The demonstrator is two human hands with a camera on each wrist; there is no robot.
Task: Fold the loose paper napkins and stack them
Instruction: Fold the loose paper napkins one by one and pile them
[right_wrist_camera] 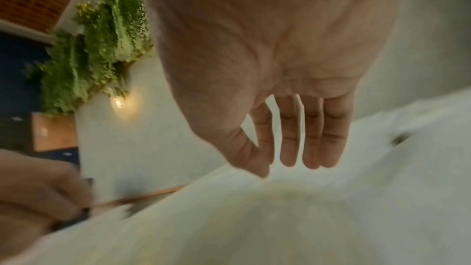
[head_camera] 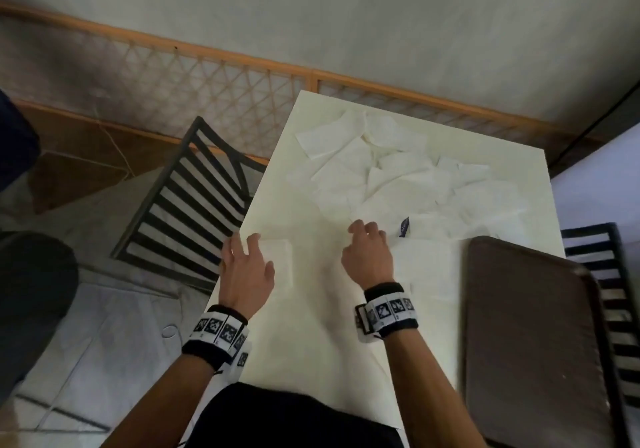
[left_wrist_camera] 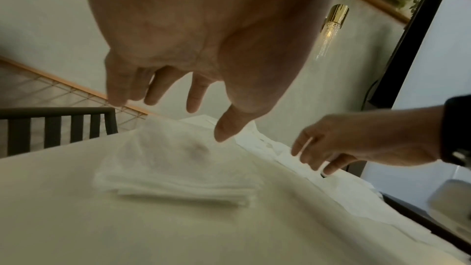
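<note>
Several loose white paper napkins (head_camera: pixel 398 174) lie spread over the far half of the cream table (head_camera: pixel 311 326). A small stack of folded napkins (head_camera: pixel 280 260) (left_wrist_camera: pixel 178 176) sits near the table's left edge. My left hand (head_camera: pixel 246 267) (left_wrist_camera: pixel 198 108) hovers over that stack with fingers spread and holds nothing. My right hand (head_camera: pixel 369 250) (right_wrist_camera: pixel 288 156) reaches toward the near edge of the loose pile, fingers straight and pointing down, holding nothing. Another flat napkin (head_camera: pixel 429 267) lies just right of the right hand.
A dark brown tray (head_camera: pixel 533 343) occupies the table's right near side. A small dark blue scrap (head_camera: pixel 404 226) lies among the napkins. Dark slatted chairs stand at the left (head_camera: pixel 194 198) and the right (head_camera: pixel 609 295) of the table. A lattice screen (head_camera: pixel 173 77) runs behind.
</note>
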